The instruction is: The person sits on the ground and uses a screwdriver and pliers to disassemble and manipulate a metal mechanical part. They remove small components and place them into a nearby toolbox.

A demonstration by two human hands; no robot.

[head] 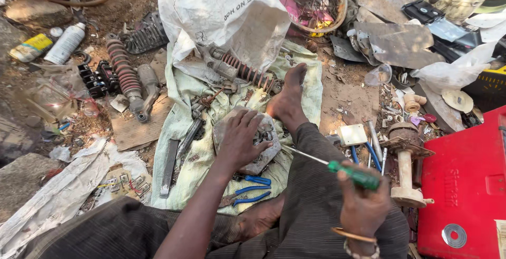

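Bare dirt ground strewn with scrap, seen from the head camera; a pale green cloth point(200, 169) lies spread at the centre, the person sitting on it with one bare foot point(289, 101) stretched toward 12 o'clock.

The left hand point(240, 140) lies with fingers spread and pressed down on a flat grey metal part point(266, 148) at the middle of the cloth. The right hand point(363, 206), at 4 o'clock, is closed in a fist around the green handle of a screwdriver point(337, 167), whose thin shaft points at the metal part's edge.

Two red coil shock absorbers show: one point(125, 74) on the dirt at 10 o'clock, one point(242, 72) at 12 o'clock, half under a white plastic sack point(221, 16) with printing. One pair of blue-handled pliers point(247, 190) lies just beside the left forearm at 6 o'clock. A dark flat bar point(169, 167) rests on the cloth at 8 o'clock.

One white spray can point(66, 43) and one yellow-labelled bottle point(30, 47) lie side by side at 10 o'clock. A red box point(466, 185) fills 4 o'clock, a round silver sticker on its lid. A spoked wheel point(316, 1) lies at 1 o'clock.
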